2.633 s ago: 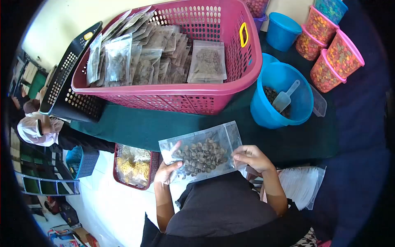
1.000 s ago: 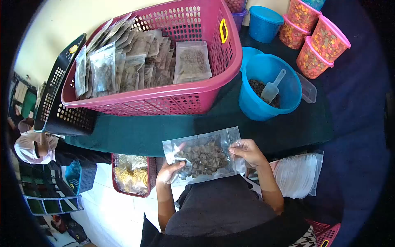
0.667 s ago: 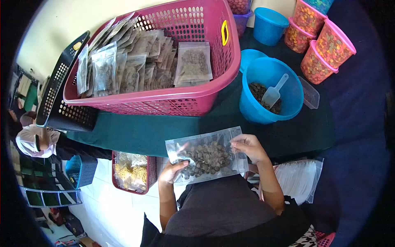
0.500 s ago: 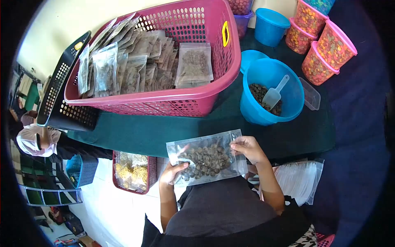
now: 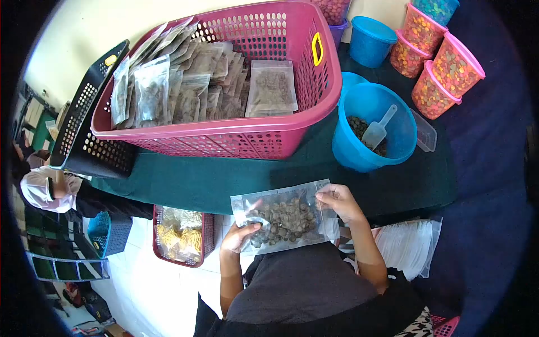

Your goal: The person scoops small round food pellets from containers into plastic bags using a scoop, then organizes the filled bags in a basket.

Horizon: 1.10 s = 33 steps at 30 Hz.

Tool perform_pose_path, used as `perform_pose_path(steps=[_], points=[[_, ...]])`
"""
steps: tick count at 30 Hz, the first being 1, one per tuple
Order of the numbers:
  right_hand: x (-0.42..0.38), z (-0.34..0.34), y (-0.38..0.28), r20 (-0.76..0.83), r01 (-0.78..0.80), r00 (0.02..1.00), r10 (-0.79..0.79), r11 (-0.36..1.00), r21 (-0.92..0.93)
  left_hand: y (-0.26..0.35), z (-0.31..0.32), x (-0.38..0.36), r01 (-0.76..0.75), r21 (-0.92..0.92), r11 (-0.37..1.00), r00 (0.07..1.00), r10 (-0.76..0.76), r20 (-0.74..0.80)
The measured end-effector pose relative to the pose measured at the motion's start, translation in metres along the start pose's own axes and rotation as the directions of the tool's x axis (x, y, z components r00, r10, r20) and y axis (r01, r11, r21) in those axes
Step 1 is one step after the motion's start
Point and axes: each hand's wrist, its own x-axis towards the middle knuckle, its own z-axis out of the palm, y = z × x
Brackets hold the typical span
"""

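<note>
A clear plastic bag [image 5: 285, 218] partly filled with small dark round pieces lies flat in front of my body, held at both ends. My left hand [image 5: 240, 237] grips its left lower edge, thumb on top. My right hand [image 5: 338, 201] pinches the bag near its right end, by the seal strip; the fingers underneath are hidden. Beyond it, a large pink basket [image 5: 224, 136] holds many similar filled bags [image 5: 272, 90]. To the right, a blue tub [image 5: 348, 143] contains more dark pieces and a clear scoop [image 5: 375, 133].
Lidded tubs of colourful pieces [image 5: 438, 87] and a blue lidded tub [image 5: 371, 44] stand at the back right. A black basket [image 5: 84, 112] leans at left. On the floor is a basket of yellow items [image 5: 181, 238]. Empty bags [image 5: 405, 247] lie at lower right. Another person [image 5: 48, 188] is far left.
The view has shifted slightly, so the pink basket and blue tub appear a little farther right. Both hands keep their hold on the bag, with little visible movement.
</note>
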Motion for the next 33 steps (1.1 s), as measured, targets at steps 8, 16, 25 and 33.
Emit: perform_pose_path(steps=[8,16,25,33], points=[[-0.006,0.009,0.002,0.159,-0.120,0.979,0.127,0.991,-0.052,-0.003,-0.027,-0.013,0.021,0.037,0.999,0.998,-0.024,0.060],[-0.011,0.035,0.015,-0.026,-0.017,0.999,0.020,0.994,0.104,0.008,-0.033,-0.024,0.057,0.017,0.998,0.997,-0.058,0.049],[-0.017,0.040,0.023,-0.017,-0.068,0.997,0.072,0.984,0.162,0.007,-0.051,-0.021,0.114,0.064,0.991,0.987,-0.120,0.105],[-0.013,0.034,0.017,-0.105,0.087,0.991,-0.084,0.996,0.028,0.008,-0.037,-0.008,0.098,0.042,0.994,0.987,-0.102,0.122]])
